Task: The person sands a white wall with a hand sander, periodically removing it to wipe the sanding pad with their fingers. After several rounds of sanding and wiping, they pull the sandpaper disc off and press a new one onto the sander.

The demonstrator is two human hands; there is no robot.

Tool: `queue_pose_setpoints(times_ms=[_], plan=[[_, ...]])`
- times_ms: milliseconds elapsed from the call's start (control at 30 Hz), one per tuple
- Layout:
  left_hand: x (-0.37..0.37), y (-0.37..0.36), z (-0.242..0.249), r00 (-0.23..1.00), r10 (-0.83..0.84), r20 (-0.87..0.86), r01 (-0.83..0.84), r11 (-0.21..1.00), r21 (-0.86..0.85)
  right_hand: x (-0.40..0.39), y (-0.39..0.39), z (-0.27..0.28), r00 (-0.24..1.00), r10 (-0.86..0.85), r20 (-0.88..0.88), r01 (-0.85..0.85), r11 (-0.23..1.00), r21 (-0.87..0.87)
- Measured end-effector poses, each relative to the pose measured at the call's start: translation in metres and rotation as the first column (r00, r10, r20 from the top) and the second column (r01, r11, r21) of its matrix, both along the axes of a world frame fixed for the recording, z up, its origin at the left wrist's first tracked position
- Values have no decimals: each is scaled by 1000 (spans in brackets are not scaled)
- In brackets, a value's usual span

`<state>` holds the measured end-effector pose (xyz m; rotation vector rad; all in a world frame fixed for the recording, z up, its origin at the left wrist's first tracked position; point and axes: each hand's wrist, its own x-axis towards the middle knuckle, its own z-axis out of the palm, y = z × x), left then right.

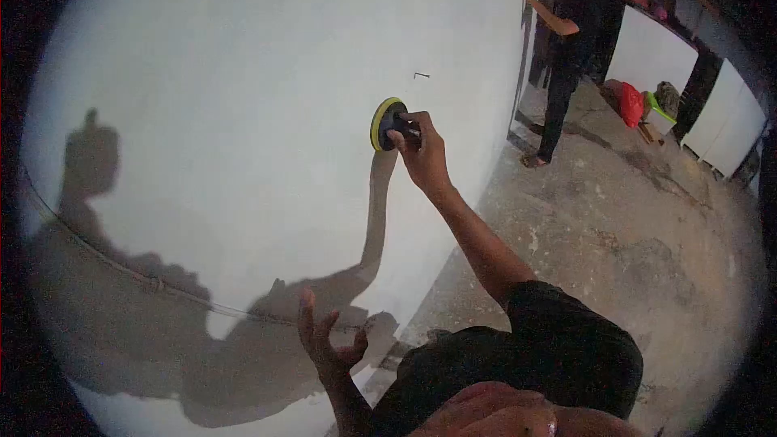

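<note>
Grip: the right hand (422, 150) was closed in a pinch, thumb on the near side and fingers over the top, on the dark back of 1 round pad (394, 123) with a yellow rim. The pad was at 12 o'clock from frame centre, its far face turned to the white wall (267, 97) and apparently against it. The left hand (330, 346), at 7 o'clock, was empty, half open, with the fingers spread and curled.

Handling, judged: best done with the face flat and pressure centred behind the disc – a tilt would load 1 edge and could mark the surface. A loose wrist and light, even force would suit. The small bent metal piece (422, 75), at 1 o'clock from the pad, looked like a snag risk; best given a clear margin. The left palm could brace the body.

Surface: pale, apparently smooth, evenly lit high up. A cord (113, 262) sagged from 9 to 7 o'clock across dark shadows, which would make flaws hard to read there.

Room: stained concrete floor (583, 251) at 4 o'clock. At 2 o'clock, 1 other person (566, 57) stood with an arm raised; beyond – a red bag (630, 105), a green-rimmed container (660, 117) and 2 white panels (654, 48).
</note>
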<state>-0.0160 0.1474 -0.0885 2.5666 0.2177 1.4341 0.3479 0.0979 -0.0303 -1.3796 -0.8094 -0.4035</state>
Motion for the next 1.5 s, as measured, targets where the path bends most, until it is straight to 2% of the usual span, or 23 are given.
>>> queue_pose_setpoints(times_ms=[133, 167, 233, 333, 433, 567, 600, 633, 700, 767, 833, 900, 933, 1000, 1100, 1167, 1200, 1300, 1333, 1400, 1433, 1467, 1500], plan=[[2, 2, 0, 1000, -10, 10, 10, 1000, 2, 8, -7, 30, 1000, -22, 20, 22, 1000, 10], [2, 3, -2, 1000, 8, 12, -8, 1000, -5, 20, -8, 40, 998, -67, 16, 68, 996, -52], [1, 3, -4, 1000, 23, 12, -23, 1000, -11, 34, -14, 75, 999, -25, 41, 25, 1000, -10], [2, 3, -4, 999, -31, 16, 32, 997, -75, 63, -23, 110, 979, -114, 171, 136, 983, -125], [6, 1, -3, 1000, -10, -18, 10, 1000, 9, 83, -31, 133, 986, -47, 158, 68, 989, -135], [14, 1, -5, 996, -80, -33, 77, 995, -69, 94, -36, 140, 965, -102, 240, 155, 964, -215], [15, 2, -4, 994, -100, -33, 97, 992, -81, 90, -36, 139, 973, -88, 213, 136, 966, -222], [18, 2, -1, 994, -108, -31, 106, 991, -81, 87, -36, 141, 981, -74, 181, 115, 967, -228], [25, -6, 18, 995, -103, -2, 103, 994, -28, 92, -43, 153, 969, -104, 225, 160, 956, -248], [31, -13, 34, 994, -111, -2, 111, 994, -22, 86, -50, 160, 983, -55, 177, 102, 957, -272], [33, -17, 41, 993, -119, 7, 119, 993, -17, 89, -50, 160, 978, -47, 205, 92, 971, -220], [32, -18, 38, 994, -110, -21, 109, 994, -29, 94, -46, 158, 951, -32, 308, 71, 991, -114], [34, -17, 38, 994, -107, -25, 106, 994, -33, 103, -42, 156, 952, -29, 304, 68, 991, -118], [30, -22, 43, 990, -143, -11, 143, 990, -18, 115, -44, 168, 981, -124, 148, 141, 984, -112], [24, -28, 47, 988, -149, 35, 149, 989, -20, 105, -50, 170, 986, -103, 130, 116, 988, -98], [21, -28, 47, 991, -128, 31, 129, 991, -23, 91, -47, 159, 925, -209, 319, 272, 947, -169], [21, -26, 46, 994, -110, 21, 111, 993, -34, 83, -45, 156, 937, -164, 309, 211, 969, -125], [20, -27, 46, 996, -65, -67, 63, 997, -37, 98, -41, 162, 947, -204, 248, 232, 969, -88], [21, -29, 48, 995, -68, -78, 65, 997, -43, 99, -42, 165, 983, -155, 97, 159, 986, -39], [27, -29, 54, 990, -120, -70, 119, 993, -16, 90, -35, 151, 981, -175, 83, 177, 984, -26], [29, -28, 54, 990, -118, -74, 118, 993, -8, 86, -30, 150, 977, -192, 89, 193, 981, 4], [30, -27, 52, 988, -141, -66, 141, 990, -6, 73, -27, 138, 961, -230, 151, 243, 967, -77], [33, -25, 51, 985, -163, -57, 163, 987, -5, 48, -31, 130, 936, -239, 259, 260, 964, -50]])
